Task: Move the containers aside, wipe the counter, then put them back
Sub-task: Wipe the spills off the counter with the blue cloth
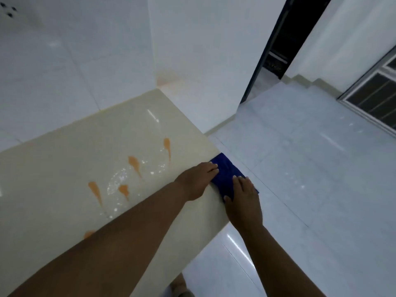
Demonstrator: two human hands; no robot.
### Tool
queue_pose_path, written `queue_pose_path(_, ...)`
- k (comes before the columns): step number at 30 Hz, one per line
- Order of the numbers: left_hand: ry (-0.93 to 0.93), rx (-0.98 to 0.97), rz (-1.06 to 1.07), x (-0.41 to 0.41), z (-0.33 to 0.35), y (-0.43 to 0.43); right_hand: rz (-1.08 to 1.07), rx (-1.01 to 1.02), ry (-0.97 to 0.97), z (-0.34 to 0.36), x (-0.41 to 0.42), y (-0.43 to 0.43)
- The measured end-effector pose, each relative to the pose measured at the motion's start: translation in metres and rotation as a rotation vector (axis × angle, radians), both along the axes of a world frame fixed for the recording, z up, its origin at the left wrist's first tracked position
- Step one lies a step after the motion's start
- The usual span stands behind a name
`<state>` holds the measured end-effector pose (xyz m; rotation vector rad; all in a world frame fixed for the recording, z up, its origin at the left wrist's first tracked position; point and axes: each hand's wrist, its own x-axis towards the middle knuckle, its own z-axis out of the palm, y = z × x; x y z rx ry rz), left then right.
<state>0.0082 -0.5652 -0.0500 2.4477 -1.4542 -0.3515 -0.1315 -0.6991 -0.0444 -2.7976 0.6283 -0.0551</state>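
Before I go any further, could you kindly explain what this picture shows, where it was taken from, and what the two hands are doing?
There is no machine: a camera on a person's head looks down at their own bare hands. The left hand and right hand both press on a folded blue cloth at the right edge of a cream counter. Orange smears and wet streaks lie on the counter. No containers are in view. Beyond the counter's edge is a white tiled floor.

tiled home interior, glossy cream counter (64, 168), white floor tiles (300, 168), barred window (372, 99)
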Motion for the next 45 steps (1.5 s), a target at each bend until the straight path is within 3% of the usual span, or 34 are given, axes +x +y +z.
queue_pose_path(5, -0.139, 0.216, -0.105, 0.008, -0.011, -0.039, 0.127, -0.089, 0.097, -0.027, -0.016, -0.015)
queue_pose_path(10, -0.156, 0.139, -0.064, 0.008, -0.024, -0.039, 0.122, -0.172, 0.062, -0.033, -0.014, -0.012)
queue_pose_path(20, -0.339, -0.039, -0.002, -0.002, -0.010, -0.018, 0.240, -0.093, -0.037, 0.008, 0.008, -0.041)
queue_pose_path(27, -0.401, -0.167, 0.228, -0.009, 0.049, 0.074, 0.434, -0.052, -0.231, 0.063, 0.033, 0.022)
queue_pose_path(32, -0.499, -0.101, 0.452, -0.051, 0.068, 0.186, 0.699, -0.028, -0.306, 0.073, 0.036, 0.109)
queue_pose_path(39, -0.482, -0.048, 0.717, -0.142, 0.027, 0.309, 1.049, 0.000, -0.308, 0.029, 0.008, 0.218)
queue_pose_path(45, -0.321, 0.014, 0.739, -0.212, -0.029, 0.350, 1.244, -0.120, -0.231, -0.017, -0.033, 0.248)
